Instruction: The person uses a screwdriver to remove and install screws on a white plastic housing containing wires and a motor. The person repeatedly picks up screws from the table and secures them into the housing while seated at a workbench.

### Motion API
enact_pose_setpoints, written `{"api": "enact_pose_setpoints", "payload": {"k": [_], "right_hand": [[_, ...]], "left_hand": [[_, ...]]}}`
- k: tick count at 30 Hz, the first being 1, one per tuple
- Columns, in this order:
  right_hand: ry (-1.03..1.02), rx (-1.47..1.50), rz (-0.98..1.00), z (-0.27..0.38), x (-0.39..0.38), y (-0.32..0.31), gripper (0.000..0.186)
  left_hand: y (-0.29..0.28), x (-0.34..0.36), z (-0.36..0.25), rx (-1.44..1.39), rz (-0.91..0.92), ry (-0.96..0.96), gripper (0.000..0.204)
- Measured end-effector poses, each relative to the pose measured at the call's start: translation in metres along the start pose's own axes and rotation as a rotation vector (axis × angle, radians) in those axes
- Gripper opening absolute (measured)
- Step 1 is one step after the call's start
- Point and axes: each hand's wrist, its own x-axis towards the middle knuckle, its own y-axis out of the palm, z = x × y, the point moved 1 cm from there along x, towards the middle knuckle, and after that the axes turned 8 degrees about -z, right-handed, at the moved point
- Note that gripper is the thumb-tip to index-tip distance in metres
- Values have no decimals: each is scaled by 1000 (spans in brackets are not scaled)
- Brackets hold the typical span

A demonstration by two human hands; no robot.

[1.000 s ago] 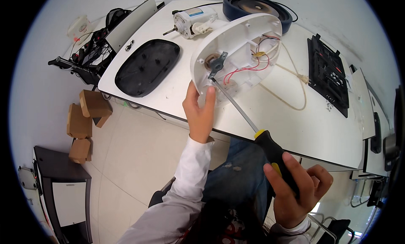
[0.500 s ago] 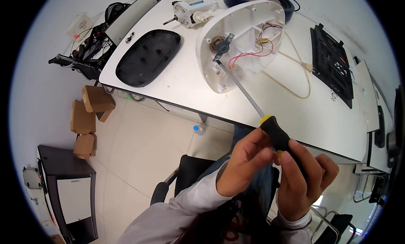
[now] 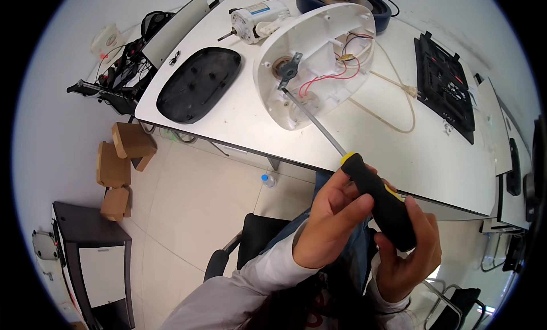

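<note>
My left hand [image 3: 330,216] is closed round the upper part of the screwdriver's black-and-yellow handle [image 3: 383,213]. My right hand [image 3: 413,256] grips the same handle at its lower end. The long steel shaft [image 3: 313,120] reaches up into an upturned white plastic housing [image 3: 336,28] on the desk, its tip at the end of a dark metal bracket [image 3: 289,70]. Red wires [image 3: 319,77] run inside the housing. Left of it lies a black oval cover [image 3: 196,82]; behind it is a white motor [image 3: 253,22] with a protruding shaft.
The white desk [image 3: 439,176] also holds a round dark base [image 3: 376,5], an open black tool case [image 3: 441,82] and a pale cable [image 3: 399,127]. Cardboard boxes [image 3: 114,165], a water bottle [image 3: 268,180] and a black chair [image 3: 250,244] are below.
My left hand has left the housing and moved down onto the handle. The housing rests further back. Most recently the handle has turned and my right hand's grip has rotated.
</note>
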Motion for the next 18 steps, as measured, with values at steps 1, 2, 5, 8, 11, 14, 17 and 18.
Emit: {"api": "enact_pose_setpoints", "payload": {"k": [1, 2, 5, 8, 11, 14, 17, 18], "right_hand": [[-5, 3, -19, 1, 1, 0, 40], [6, -13, -20, 2, 0, -1, 36], [49, -20, -34, 7, -2, -2, 30], [10, -9, -32, 12, 0, -3, 28], [-75, 13, 27, 7, 10, -8, 35], [96, 209, 63, 6, 8, -2, 43], [119, 188, 75, 1, 1, -1, 44], [93, 143, 46, 1, 0, 1, 40]], "left_hand": [[4, -2, -4, -6, -15, -16, 60], [5, -2, -6, -13, -30, -32, 60], [5, -5, -4, -75, 0, -17, 56], [1, 0, 3, -78, -59, -18, 56], [-3, 2, 5, -119, -17, -17, 57], [-7, 0, 7, -91, -36, -18, 59], [-6, -1, 4, -95, -43, -56, 57], [-5, -1, 2, -81, -35, -45, 57]]}}
